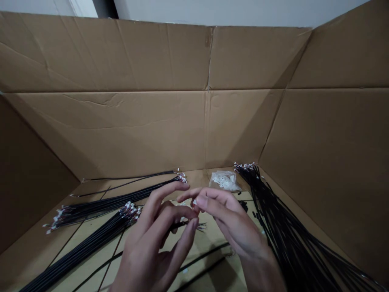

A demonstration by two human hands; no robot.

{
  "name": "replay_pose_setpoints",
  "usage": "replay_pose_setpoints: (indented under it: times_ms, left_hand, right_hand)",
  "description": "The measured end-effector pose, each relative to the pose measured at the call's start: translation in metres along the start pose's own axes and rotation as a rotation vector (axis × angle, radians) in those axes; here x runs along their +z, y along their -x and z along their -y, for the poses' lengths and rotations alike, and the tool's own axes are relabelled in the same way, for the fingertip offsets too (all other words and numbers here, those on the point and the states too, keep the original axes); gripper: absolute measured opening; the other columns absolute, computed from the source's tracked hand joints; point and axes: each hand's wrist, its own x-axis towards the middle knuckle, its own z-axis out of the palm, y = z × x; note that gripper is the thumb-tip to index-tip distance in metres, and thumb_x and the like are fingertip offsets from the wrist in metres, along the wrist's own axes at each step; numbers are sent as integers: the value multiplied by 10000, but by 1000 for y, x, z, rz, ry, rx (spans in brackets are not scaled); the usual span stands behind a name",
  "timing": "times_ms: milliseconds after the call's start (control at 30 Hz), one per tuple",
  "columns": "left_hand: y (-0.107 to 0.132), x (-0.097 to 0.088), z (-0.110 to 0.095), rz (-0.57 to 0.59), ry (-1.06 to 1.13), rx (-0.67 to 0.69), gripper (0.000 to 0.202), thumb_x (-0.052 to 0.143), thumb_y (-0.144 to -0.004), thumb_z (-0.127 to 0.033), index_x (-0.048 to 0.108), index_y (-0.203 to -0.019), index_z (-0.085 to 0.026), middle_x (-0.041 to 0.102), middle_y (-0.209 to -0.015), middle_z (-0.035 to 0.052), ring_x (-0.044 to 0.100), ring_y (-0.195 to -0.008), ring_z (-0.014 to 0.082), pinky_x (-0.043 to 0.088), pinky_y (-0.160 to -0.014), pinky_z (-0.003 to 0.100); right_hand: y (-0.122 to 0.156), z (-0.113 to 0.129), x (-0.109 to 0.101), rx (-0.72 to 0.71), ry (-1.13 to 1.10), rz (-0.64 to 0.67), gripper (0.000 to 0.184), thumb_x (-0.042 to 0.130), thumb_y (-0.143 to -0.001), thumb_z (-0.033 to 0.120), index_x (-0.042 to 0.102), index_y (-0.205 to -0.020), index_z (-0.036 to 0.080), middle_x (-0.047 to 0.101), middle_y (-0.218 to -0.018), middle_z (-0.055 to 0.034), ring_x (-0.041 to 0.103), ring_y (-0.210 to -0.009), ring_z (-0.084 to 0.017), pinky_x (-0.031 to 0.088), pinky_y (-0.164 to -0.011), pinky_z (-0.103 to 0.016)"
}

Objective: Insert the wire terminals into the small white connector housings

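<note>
Fingertips [197, 201] of my left hand [152, 243] and right hand [234, 227] come together in the middle of the view, curled toward each other and touching or almost touching. Whatever lies between them is too small and hidden to make out, so I cannot tell whether either hand is clamped on anything. A single black wire [185, 225] passes behind the fingers of my left hand, and its thin, spread strands [201, 227] stick out just to the right of them.

Both hands work above the floor of a large open cardboard box [121, 134]. To the left lie two bundles of black wires [100, 205] [91, 239], their white-tipped connectors [130, 212] pointing toward the far right or near left. A larger black wire bundle [282, 227] fans down the right side, near my right hand. Two loose thin wires [127, 178] lie along the far edge, and a clear plastic bag of small white parts [225, 180] sits beyond my fingers.
</note>
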Motion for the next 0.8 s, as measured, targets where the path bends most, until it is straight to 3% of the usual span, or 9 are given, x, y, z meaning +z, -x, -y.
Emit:
replay_pose_setpoints:
  times_ms: [133, 233, 300, 433, 600, 800]
  left_hand:
    - [-1, -3, -2, -30, -36, 20, 99, 575, -970, -206, 647, -930, -261, 592, -1256, 26, 715, -949, 125, 604, -873, 248]
    - [-1, -6, -2, -63, -114, 57, 94, 580, -964, -208, 638, -909, -258, 585, -1270, 21, 702, -856, 89, 589, -792, 202]
    - [0, -7, -1, -84, -154, 65, 104, 573, -964, -204, 630, -896, -258, 581, -1264, 16, 685, -808, 72, 579, -769, 185]
    - [3, -6, 2, -97, -189, 27, 105, 569, -968, -250, 635, -890, -270, 597, -1251, 20, 693, -959, 118, 578, -859, 213]
    - [2, -6, 1, -121, -159, 24, 114, 566, -958, -261, 638, -870, -273, 615, -1218, 36, 707, -946, 143, 604, -837, 235]
    - [0, -12, 0, -115, -122, 4, 112, 601, -925, -272, 660, -833, -295, 665, -1157, 44, 705, -1090, 216, 629, -852, 282]
  right_hand:
    - [2, 4, -1, -18, 43, 16, 139, 694, -909, 272, 805, -828, 252, 754, -1148, -29, 640, -1168, -233, 415, -1030, -377]
    - [3, 4, 1, -9, -7, 20, 217, 686, -906, 244, 749, -699, 234, 738, -1191, -27, 598, -1244, -242, 342, -1114, -395]
    - [3, 3, 4, 8, -68, 2, 189, 687, -891, 227, 751, -713, 231, 736, -1204, -31, 582, -1253, -247, 316, -1137, -409]
    - [3, 3, 11, 21, -115, 2, 188, 682, -889, 237, 730, -708, 221, 729, -1231, -39, 585, -1219, -246, 343, -1117, -408]
    - [5, 6, 13, 27, -95, -16, 241, 685, -894, 269, 666, -660, 217, 717, -1255, -45, 575, -1239, -252, 358, -1109, -403]
    - [7, 5, 12, -14, -63, -18, 235, 703, -897, 274, 660, -670, 230, 716, -1254, -36, 559, -1306, -255, 353, -1134, -404]
